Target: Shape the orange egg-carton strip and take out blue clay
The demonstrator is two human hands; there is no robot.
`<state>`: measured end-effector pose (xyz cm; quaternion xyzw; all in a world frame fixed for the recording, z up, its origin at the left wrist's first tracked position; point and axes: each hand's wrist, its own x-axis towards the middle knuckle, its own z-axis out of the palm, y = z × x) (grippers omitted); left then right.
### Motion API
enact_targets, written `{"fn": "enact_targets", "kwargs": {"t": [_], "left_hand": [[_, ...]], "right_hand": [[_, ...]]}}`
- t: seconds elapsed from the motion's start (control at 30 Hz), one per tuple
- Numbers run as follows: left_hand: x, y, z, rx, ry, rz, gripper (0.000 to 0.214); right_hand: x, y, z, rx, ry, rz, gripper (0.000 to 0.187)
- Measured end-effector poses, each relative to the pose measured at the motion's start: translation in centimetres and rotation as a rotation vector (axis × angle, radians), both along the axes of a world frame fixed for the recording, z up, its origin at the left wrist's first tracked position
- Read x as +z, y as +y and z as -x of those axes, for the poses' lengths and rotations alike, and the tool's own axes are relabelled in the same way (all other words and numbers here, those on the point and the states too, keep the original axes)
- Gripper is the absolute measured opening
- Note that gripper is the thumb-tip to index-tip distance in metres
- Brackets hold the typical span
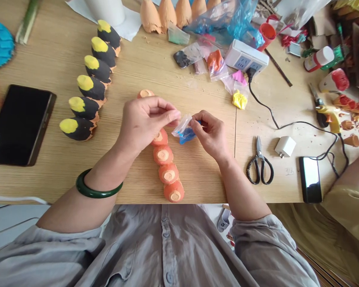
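Note:
Both my hands hold a small clear plastic bag (184, 129) with blue stuff inside, just above the wooden table (197, 175). My left hand (146, 119) pinches one edge of the bag with thumb and fingers closed. My right hand (211, 133) pinches the opposite edge. Beneath my hands runs a row of orange egg-carton cones (168, 173), pointing toward me. A green bangle (97, 190) sits on my left wrist.
Black cones with yellow tips (89, 93) line the left, beside a dark tablet (19, 123). Scissors (259, 163), a white charger (285, 146) and a phone (310, 178) lie to the right. Small bags of coloured clay (217, 63), a power strip (247, 57) and a glue gun (329, 113) lie farther back.

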<state>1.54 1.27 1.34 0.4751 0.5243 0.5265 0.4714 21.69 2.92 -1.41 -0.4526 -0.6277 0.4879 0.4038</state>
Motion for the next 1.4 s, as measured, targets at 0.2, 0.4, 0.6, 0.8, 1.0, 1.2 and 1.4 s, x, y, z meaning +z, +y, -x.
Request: {"fn": "enact_targets", "kwargs": {"t": [0.2,0.4,0.6,0.8,1.0,1.2,1.4], "left_hand": [[0.1,-0.3,-0.4,0.061,-0.097,-0.016,0.010],[0.5,-0.2,-0.7,0.080,-0.195,0.078,0.013],[0.9,0.3,-0.4,0.083,-0.237,0.273,0.015],[1.4,0.2,-0.2,0.055,-0.273,0.312,0.017],[2.6,-0.2,-0.2,-0.009,-0.249,0.425,0.017],[3.5,-1.0,-0.8,-0.096,-0.277,0.492,0.018],[2.5,-1.6,-1.0,-0.111,-0.305,0.424,0.023]], "right_hand": [[-0.4,0.2,0.0,-0.043,0.022,0.001,0.034],[0.0,0.3,-0.2,-0.067,-0.012,0.024,0.028],[0.6,0.7,-1.0,0.029,-0.060,0.189,0.025],[-0.1,0.6,-1.5,-0.102,-0.175,-0.089,0.021],[-1.2,-0.3,-0.9,-0.113,0.082,-0.169,0.029],[0.9,-2.5,0.0,-0.143,0.024,-0.393,0.014],[2.1,-2.6,0.0,-0.106,-0.131,-0.452,0.013]]}}
